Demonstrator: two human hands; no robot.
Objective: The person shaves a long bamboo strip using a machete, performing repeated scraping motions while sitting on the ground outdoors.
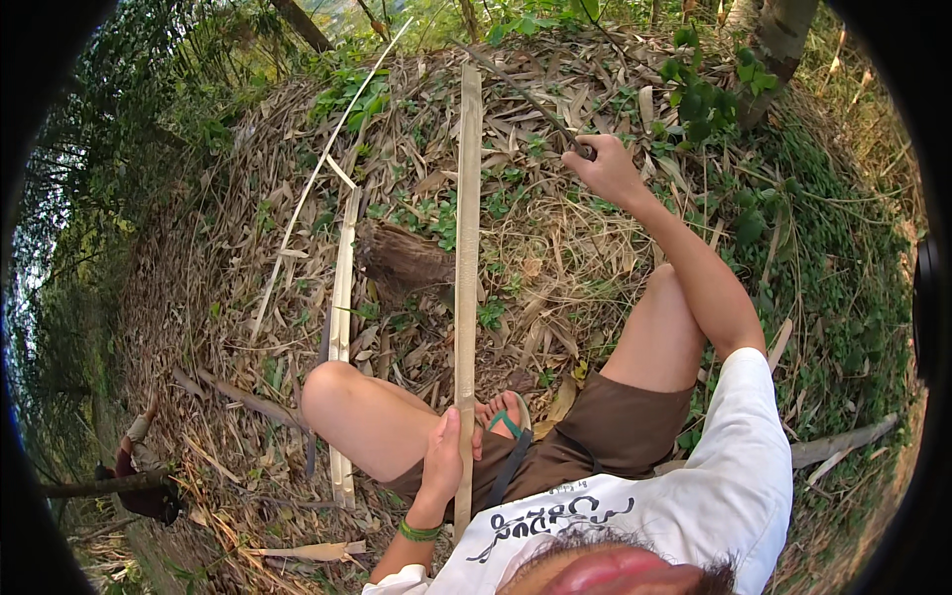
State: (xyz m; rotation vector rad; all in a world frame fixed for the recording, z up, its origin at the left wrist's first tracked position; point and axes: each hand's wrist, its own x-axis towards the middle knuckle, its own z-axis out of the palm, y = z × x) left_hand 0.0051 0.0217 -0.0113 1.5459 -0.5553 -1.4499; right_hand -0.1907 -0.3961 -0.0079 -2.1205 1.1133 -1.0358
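Observation:
A long, pale split bamboo strip (468, 218) runs from my lap away over the leaf-covered ground. Its near end lies against my body, and my left hand (446, 461) is closed around it just above there. Out to the right, my right hand (607, 171) grips the handle of a long, dark machete (531, 99). The blade shows as a thin line slanting up and left, its tip near the strip's far end. I cannot tell whether blade and strip touch.
A brown wood stump (402, 260) stands left of the strip. Further left lie split bamboo pieces (342, 278) and a thin bent strip (297, 213). A tree trunk (778, 50) rises at far right. Another person (149, 486) is at the far left.

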